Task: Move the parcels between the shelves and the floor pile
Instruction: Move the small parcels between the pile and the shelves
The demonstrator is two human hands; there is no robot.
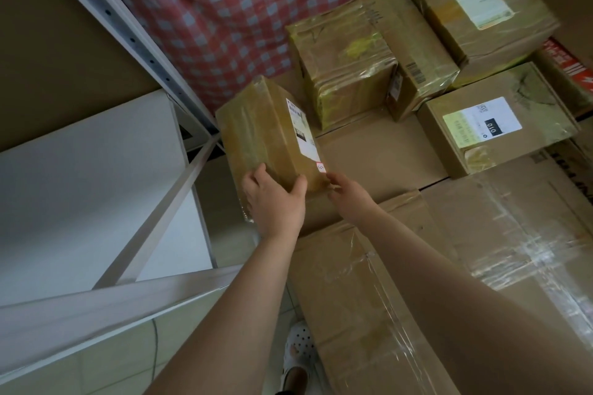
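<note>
The taped brown cardboard parcel [266, 131], at the left edge of the cardboard floor pile [385, 151], is being gripped by the left hand [272, 199] and touched at its corner by fingers of the right hand [349, 199]; fuller right-hand support is being advised.

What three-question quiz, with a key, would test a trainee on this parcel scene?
1. True or false: the left hand grips the near end of a taped parcel.
2. Which number is printed on the white label to the right? A) 010 B) 555 C) 900
3. Fill in: the red-and-white cloth behind the pile has a ____ pattern.

Key: 1 true; 2 A; 3 checked.
</note>
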